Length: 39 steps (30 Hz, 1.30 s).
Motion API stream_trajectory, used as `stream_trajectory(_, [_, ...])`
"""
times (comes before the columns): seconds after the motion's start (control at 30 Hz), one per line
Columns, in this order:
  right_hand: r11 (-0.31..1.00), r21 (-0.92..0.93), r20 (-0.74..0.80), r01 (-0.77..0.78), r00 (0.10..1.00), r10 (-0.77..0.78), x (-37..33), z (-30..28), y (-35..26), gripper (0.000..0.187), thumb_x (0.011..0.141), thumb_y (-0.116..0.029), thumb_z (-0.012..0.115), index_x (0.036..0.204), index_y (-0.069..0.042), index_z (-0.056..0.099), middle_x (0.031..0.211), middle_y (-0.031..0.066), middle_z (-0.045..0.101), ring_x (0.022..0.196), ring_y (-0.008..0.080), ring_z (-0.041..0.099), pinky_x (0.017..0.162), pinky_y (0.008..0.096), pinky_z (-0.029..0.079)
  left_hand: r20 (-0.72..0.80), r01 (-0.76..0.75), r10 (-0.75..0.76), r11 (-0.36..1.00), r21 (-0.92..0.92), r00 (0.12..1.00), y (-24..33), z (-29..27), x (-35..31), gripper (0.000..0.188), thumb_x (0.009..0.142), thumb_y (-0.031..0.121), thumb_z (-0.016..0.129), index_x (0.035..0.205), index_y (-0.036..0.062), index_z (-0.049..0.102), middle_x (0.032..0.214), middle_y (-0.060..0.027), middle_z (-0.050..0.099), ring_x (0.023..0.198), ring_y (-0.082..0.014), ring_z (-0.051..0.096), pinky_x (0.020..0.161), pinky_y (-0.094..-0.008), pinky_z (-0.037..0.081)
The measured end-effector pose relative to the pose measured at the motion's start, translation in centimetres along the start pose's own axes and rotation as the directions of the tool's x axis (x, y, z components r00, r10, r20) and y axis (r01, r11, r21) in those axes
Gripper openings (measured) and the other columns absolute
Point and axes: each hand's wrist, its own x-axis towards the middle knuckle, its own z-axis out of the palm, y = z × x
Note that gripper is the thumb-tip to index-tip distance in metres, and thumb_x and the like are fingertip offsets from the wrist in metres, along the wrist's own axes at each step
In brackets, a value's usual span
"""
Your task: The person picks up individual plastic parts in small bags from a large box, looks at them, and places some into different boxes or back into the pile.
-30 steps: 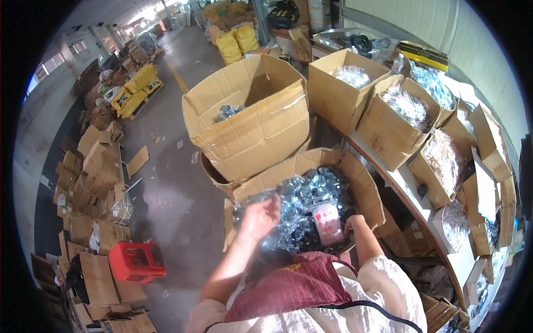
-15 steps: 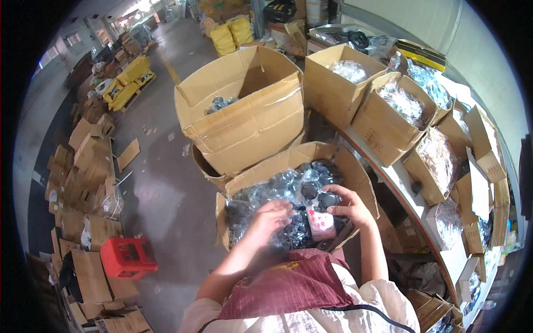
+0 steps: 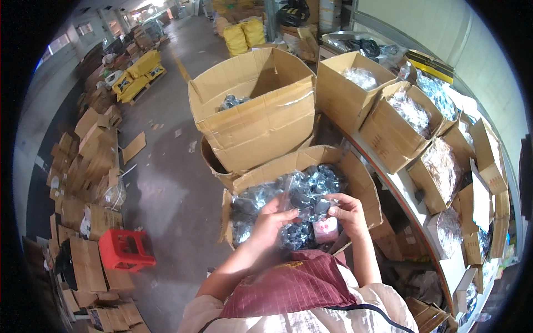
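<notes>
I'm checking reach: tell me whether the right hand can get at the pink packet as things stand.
Probably yes: the pink packet lies in the open cardboard box close to the right hand, its near side uncovered. That grip seems taken by a clear bag of dark parts, which may need releasing.

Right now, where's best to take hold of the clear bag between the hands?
Likely its left and right edges, coming from both sides, where the left hand and right hand sit: the clear bag is thin film bulging around dark round pieces, so a one-sided grip might let it sag.
</notes>
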Motion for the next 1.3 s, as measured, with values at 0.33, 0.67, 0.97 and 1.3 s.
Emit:
stream_trajectory(0.33, [0.991, -0.053, -0.080, 0.121, 0.989, -0.125, 0.0, 0.5, 0.8, 0.028, 0.083, 0.002, 0.069, 0.111, 0.002, 0.066, 0.101, 0.0079, 0.070, 0.089, 0.0127, 0.064, 0.082, 0.0259, 0.050, 0.050, 0.025, -0.015, 0.982, -0.189, 0.999, 0.2, -0.8, 0.2, 0.032, 0.097, 0.012, 0.052, 0.126, 0.0016, 0.052, 0.119, -0.0099, 0.062, 0.104, -0.0235, 0.063, 0.090, -0.0475, 0.055])
stream_trajectory(0.67, [0.993, 0.003, -0.017, 0.121, 0.993, -0.120, -0.2, 0.5, 0.8, 0.035, 0.082, 0.006, 0.067, 0.117, 0.002, 0.065, 0.102, 0.0067, 0.069, 0.090, 0.0119, 0.063, 0.083, 0.0248, 0.050, 0.035, 0.186, -0.184, 0.940, -0.284, 0.982, -1.2, -2.4, 1.3, 0.030, 0.096, 0.019, 0.045, 0.118, 0.0025, 0.057, 0.112, -0.0123, 0.066, 0.103, -0.0249, 0.064, 0.087, -0.0525, 0.055])
stream_trajectory(0.97, [0.984, -0.043, -0.047, 0.175, 0.983, -0.177, -0.3, 1.8, 0.9, 0.029, 0.083, 0.004, 0.068, 0.112, 0.001, 0.066, 0.101, 0.0042, 0.066, 0.087, 0.0116, 0.062, 0.076, 0.0246, 0.052, 0.027, 0.186, -0.187, 0.936, -0.298, 0.982, -2.8, -2.9, 1.3, 0.032, 0.097, 0.017, 0.039, 0.120, 0.0006, 0.055, 0.115, -0.0144, 0.065, 0.103, -0.0273, 0.064, 0.087, -0.0529, 0.055])
stream_trajectory(1.3, [0.984, -0.171, -0.373, 0.054, 0.921, -0.115, 7.6, -8.2, 5.3, 0.021, 0.086, -0.006, 0.062, 0.104, 0.004, 0.057, 0.097, 0.0108, 0.064, 0.083, 0.0215, 0.064, 0.076, 0.0334, 0.055, -0.140, -0.134, 0.079, 0.885, -0.445, 0.987, 6.8, -3.9, 7.2, 0.029, 0.097, 0.005, 0.042, 0.120, -0.0095, 0.053, 0.123, -0.0224, 0.061, 0.111, -0.0282, 0.062, 0.096, -0.0395, 0.054])
